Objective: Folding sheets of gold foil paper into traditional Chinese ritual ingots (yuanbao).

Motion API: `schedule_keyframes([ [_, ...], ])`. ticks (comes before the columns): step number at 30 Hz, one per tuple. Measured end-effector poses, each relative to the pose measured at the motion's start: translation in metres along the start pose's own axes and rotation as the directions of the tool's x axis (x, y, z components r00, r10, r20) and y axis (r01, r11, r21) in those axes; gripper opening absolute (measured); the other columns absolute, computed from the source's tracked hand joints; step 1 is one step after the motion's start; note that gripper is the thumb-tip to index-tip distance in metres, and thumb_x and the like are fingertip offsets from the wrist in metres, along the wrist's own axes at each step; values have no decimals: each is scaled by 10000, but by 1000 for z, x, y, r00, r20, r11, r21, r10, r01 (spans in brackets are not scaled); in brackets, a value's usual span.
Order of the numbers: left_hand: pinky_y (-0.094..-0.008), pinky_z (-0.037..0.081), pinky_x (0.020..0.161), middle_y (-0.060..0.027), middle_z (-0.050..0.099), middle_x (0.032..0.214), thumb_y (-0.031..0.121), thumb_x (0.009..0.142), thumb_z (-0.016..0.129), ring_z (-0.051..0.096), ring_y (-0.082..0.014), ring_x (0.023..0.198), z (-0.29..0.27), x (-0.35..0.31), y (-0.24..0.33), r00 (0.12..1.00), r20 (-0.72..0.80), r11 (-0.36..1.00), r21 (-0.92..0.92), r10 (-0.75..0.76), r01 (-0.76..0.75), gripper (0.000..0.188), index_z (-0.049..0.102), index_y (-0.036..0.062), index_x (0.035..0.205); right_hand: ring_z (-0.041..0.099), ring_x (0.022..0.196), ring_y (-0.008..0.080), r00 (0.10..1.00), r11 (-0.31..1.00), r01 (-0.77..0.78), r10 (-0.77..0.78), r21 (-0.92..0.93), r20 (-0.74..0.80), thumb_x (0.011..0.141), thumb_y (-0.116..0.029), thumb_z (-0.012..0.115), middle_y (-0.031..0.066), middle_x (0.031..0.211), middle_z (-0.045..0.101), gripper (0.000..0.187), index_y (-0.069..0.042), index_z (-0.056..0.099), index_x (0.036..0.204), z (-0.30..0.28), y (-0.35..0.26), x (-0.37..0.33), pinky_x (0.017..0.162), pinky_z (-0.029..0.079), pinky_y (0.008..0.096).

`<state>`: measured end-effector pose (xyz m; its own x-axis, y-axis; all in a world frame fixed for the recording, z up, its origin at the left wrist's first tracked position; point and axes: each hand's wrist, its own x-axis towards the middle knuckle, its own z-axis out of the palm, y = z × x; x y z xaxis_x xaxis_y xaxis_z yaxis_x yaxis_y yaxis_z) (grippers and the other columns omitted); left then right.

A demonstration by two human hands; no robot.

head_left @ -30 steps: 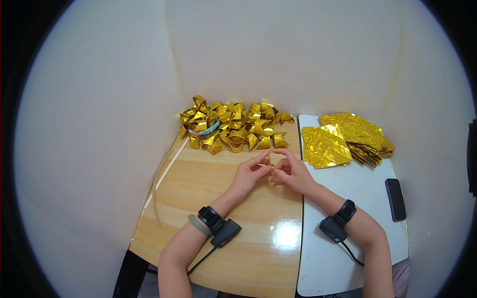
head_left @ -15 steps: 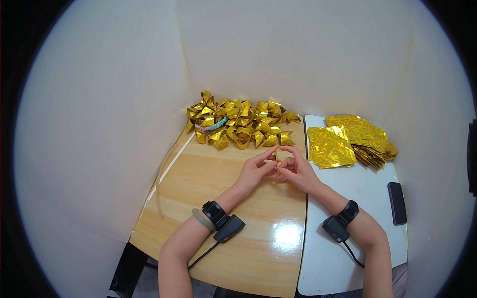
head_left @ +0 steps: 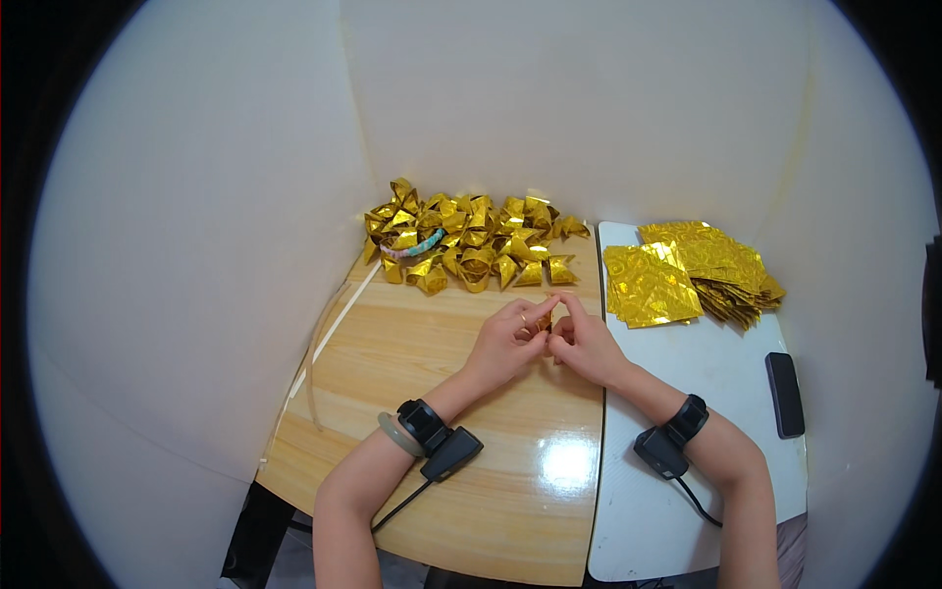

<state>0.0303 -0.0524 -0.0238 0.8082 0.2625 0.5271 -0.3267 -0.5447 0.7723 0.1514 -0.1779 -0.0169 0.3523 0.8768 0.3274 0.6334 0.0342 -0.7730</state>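
Observation:
Both hands meet above the wooden tabletop, just in front of a heap of folded gold foil papers (head_left: 475,263). Between them is a small piece of gold foil paper (head_left: 546,321), mostly hidden by fingers. My left hand (head_left: 504,341) is closed on its left side, thumb and fingers bent inward. My right hand (head_left: 587,344) pinches it from the right, its index finger reaching over the top to touch the left fingertips. Over on the right lie stacks of flat gold foil sheets (head_left: 653,287).
A braided blue and pink band (head_left: 420,244) rests on the heap. The wooden table (head_left: 392,353) adjoins a white board (head_left: 687,535), where a black phone-like slab (head_left: 784,396) lies at the right edge. Pale walls (head_left: 569,108) enclose the back and sides. Cables trail from both wrist devices.
My fingers have closed in tighter around the gold foil paper, and the right hand has tilted so its index fingertip meets the left one. The foil now shows less.

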Motion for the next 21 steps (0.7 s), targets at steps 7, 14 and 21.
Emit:
schedule_keyframes([
  [7,-248,532,705,-94,585,1029,-61,787,568,601,-138,836,0,1,8,987,-91,972,208,129,-108,527,520,104,1286,608,581,321,997,971,52,-64,-233,-45,838,-182,527,156,645,613,427,-49,454,1237,-1,0,-1,552,477,398],
  [14,-291,532,717,-116,578,997,-14,758,603,616,-209,815,-1,-1,11,989,-83,967,235,125,-102,579,454,90,1308,607,596,340,991,969,78,-100,-236,-85,844,-158,517,150,684,626,415,-43,468,1240,-2,-20,-5,557,482,424],
  [21,-262,521,672,-81,564,993,58,833,587,589,-161,739,16,1,22,954,-297,998,60,39,-22,325,519,28,1149,585,515,288,933,829,186,-318,-528,-171,824,-153,564,117,606,589,533,-80,423,1332,-1,1,-4,466,456,390],
])
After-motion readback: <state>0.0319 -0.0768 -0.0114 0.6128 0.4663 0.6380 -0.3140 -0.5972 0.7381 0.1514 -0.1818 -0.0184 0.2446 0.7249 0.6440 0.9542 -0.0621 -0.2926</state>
